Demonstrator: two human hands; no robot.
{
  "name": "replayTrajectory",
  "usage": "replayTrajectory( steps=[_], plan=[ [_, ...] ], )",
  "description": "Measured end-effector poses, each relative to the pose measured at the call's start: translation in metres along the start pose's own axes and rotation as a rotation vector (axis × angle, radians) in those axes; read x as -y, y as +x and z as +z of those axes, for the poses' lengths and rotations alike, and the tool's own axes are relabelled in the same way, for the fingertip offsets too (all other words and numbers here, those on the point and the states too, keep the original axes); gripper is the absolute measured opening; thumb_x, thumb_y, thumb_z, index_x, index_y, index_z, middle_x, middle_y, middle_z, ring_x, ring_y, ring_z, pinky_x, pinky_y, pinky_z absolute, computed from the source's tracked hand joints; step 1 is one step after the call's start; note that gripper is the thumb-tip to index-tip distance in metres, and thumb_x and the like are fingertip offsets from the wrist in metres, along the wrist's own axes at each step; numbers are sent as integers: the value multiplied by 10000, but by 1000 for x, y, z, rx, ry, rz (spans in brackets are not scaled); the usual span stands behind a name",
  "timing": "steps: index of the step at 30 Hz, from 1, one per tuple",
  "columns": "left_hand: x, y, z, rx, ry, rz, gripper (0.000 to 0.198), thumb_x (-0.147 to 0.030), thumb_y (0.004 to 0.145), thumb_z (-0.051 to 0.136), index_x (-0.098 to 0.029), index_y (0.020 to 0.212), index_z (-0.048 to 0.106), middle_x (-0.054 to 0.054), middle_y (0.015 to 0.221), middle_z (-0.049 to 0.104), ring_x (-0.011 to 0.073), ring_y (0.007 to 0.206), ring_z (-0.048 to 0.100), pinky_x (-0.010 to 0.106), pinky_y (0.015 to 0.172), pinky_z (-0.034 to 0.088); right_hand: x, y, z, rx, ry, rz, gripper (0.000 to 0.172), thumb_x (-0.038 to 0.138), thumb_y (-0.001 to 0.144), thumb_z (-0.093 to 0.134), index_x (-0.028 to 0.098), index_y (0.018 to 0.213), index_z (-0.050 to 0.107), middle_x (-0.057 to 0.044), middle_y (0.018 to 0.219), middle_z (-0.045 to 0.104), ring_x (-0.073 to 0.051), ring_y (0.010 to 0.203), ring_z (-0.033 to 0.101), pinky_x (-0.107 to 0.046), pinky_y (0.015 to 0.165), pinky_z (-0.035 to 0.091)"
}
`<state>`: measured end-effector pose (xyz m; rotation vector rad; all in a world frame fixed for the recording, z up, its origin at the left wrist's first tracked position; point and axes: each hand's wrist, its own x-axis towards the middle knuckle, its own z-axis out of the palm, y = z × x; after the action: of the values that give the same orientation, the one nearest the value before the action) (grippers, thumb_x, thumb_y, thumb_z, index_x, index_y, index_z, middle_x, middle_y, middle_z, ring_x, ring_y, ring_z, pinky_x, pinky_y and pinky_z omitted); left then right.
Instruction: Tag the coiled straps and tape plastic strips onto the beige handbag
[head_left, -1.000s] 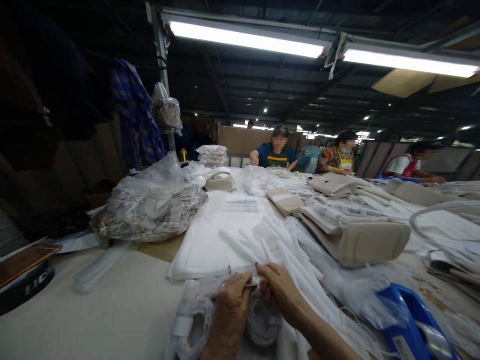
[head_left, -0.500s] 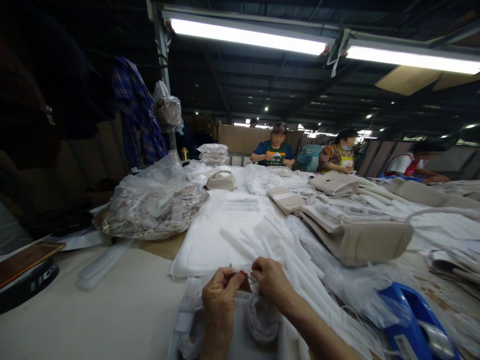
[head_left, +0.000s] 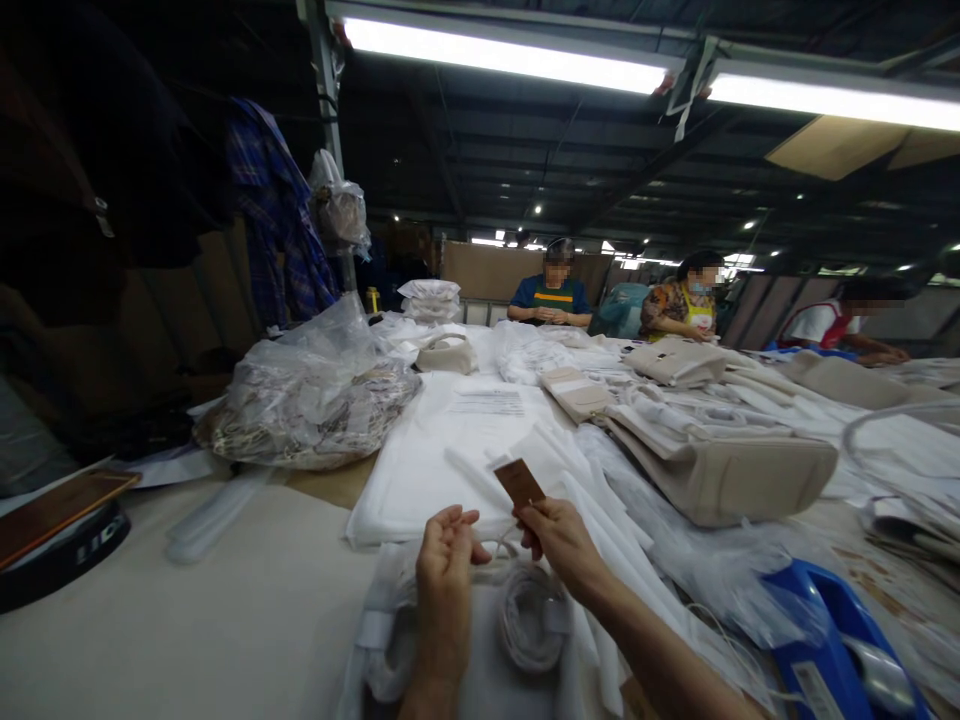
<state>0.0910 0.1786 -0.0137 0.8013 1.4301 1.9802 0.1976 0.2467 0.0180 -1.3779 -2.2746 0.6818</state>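
A small brown hang tag (head_left: 519,484) is pinched by its lower edge in my right hand (head_left: 559,540), raised above the work in front of me. My left hand (head_left: 448,560) is just to the left, palm side turned inward, its fingers loosely bent and apart with nothing visible in them. A thin pale cord appears between the two hands. Below them lies a pale bag (head_left: 487,640), partly hidden by my left forearm. On it rests a coiled strap (head_left: 532,620) in clear wrapping.
White sheets (head_left: 420,470) and strips of padding lie ahead. A plastic sack (head_left: 315,400) stands left, by a phone (head_left: 67,500). Beige bags (head_left: 750,475) and a blue tape dispenser (head_left: 832,630) are to the right. Several co-workers (head_left: 553,290) sit across the table.
My hands have come apart. The brown tag, held low between both hands before, is now lifted in my right hand, and my left fingers have loosened.
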Motion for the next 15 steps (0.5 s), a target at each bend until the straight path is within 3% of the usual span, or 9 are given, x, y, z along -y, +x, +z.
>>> replayTrajectory(
  steps=[4,8,10,12,14,15],
  plan=[
    [15,-1,-2,135,430,101,193,-276,781,421,-174,874,556,92,836,674,202,728,654,344,700,513,-1,17,-4,-119,-168,76,221,230,926,489,132,791,635,-37,791,654,-161,773,623,-347,758,486],
    [11,-4,-2,198,660,146,128,-186,794,426,-194,827,549,83,863,654,219,852,618,345,800,452,0,12,-20,-183,-251,107,144,231,840,625,89,846,653,-161,922,648,-289,946,596,-456,852,428],
    [6,-6,-1,256,774,169,126,-151,804,429,-197,799,546,81,866,647,219,861,605,334,802,428,3,-10,-30,-249,-243,50,205,232,852,604,80,988,629,-178,1027,619,-296,1019,559,-438,894,401],
    [2,-7,0,317,867,184,145,-133,819,423,-198,778,546,77,849,649,218,844,605,320,779,416,4,-51,-31,-294,-207,-67,195,203,888,528,118,1049,599,-115,1035,618,-223,1005,557,-342,895,411],
    [0,-7,1,354,942,187,153,-142,842,419,-193,786,552,83,845,658,221,829,612,311,751,412,2,-100,-16,-278,-154,-217,118,193,878,507,174,911,618,-43,864,643,-158,843,592,-243,766,463],
    [0,-7,2,364,976,187,153,-154,854,419,-188,797,556,88,847,664,225,826,617,309,743,411,-2,-124,-2,-323,-101,-382,161,180,889,456,184,894,617,-42,824,651,-156,789,598,-245,708,477]
  ],
)
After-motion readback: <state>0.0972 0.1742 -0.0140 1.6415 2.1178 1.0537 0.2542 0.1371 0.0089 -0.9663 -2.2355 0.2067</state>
